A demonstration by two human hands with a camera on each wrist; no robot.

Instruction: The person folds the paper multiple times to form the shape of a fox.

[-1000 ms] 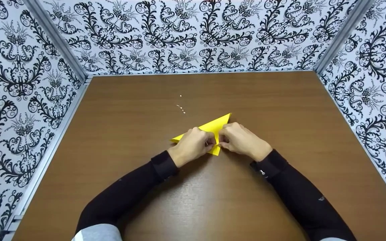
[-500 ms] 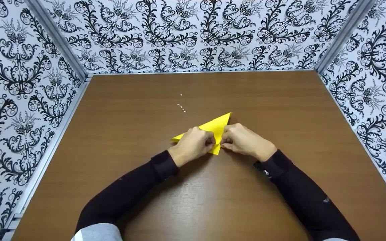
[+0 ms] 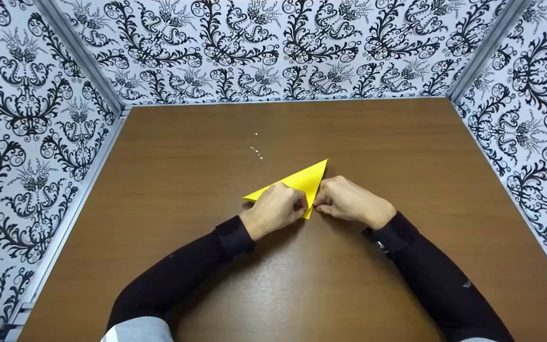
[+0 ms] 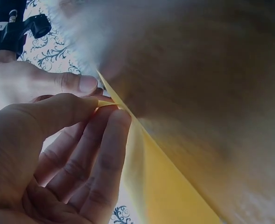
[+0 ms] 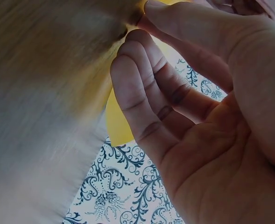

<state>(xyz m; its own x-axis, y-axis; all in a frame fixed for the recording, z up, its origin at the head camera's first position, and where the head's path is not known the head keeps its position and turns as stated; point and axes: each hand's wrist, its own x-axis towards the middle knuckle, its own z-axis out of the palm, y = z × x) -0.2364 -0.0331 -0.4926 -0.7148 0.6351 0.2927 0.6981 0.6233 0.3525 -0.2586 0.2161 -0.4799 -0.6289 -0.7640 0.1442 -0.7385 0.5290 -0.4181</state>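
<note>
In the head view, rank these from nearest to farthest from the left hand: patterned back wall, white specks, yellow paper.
1. Yellow paper: in the grip of the left hand.
2. White specks: on the brown table, beyond the hand.
3. Patterned back wall: past the table's far edge.
</note>
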